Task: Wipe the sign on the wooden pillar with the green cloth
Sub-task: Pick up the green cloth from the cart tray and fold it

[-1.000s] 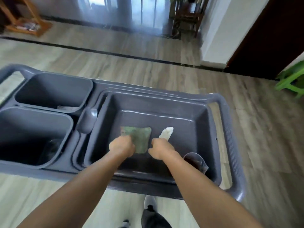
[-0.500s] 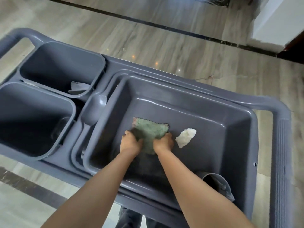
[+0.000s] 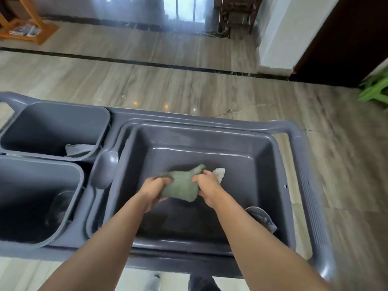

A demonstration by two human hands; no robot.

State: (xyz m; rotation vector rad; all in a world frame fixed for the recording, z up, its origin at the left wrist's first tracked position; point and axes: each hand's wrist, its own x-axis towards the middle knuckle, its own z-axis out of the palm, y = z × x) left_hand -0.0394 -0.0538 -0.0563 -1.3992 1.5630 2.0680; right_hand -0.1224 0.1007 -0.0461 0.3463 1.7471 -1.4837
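Note:
The green cloth (image 3: 182, 184) is bunched up and held just above the floor of the large grey tub (image 3: 210, 141) on the cart. My left hand (image 3: 155, 188) grips its left side and my right hand (image 3: 206, 186) grips its right side. No sign or wooden pillar shows in this view.
A white scrap of cloth (image 3: 219, 172) lies in the tub behind my right hand. Two grey bins (image 3: 52, 124) (image 3: 31, 198) sit at the cart's left, a grey scoop (image 3: 106, 171) between them and the tub. A dark cup (image 3: 261, 219) rests in the tub's near right corner. Tiled floor lies beyond.
The cloth lay flat on the tub floor under both hands; now both hands have gathered it into a bundle and lifted it slightly.

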